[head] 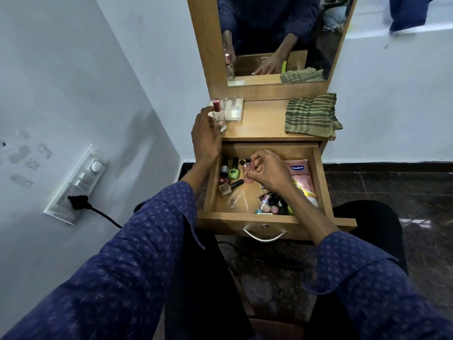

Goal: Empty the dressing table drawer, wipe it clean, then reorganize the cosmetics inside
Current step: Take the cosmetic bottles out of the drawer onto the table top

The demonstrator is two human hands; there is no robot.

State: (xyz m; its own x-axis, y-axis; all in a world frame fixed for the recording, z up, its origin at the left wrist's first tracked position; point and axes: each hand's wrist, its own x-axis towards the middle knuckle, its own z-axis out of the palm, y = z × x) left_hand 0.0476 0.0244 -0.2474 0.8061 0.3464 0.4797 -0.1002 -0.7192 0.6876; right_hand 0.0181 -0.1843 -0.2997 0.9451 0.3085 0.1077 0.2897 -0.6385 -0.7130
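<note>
**A:** What's at centre-left?

**B:** The left hand [206, 136] grips a clear perfume bottle [219, 115] with a pink cap, standing on the tabletop [264, 123].

**A:** And rightward?

**B:** Mid-frame, the right hand [268, 171] pinches a small pink bottle [248, 168] over the open drawer [267, 218]. A striped cloth [311, 116] lies upper right.

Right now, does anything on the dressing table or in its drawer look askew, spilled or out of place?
No spill or damage shows. The clear perfume bottle held by the left hand tilts at the tabletop's left edge. In the open drawer, the nail polish bottles lie jumbled, some on their sides.
</note>
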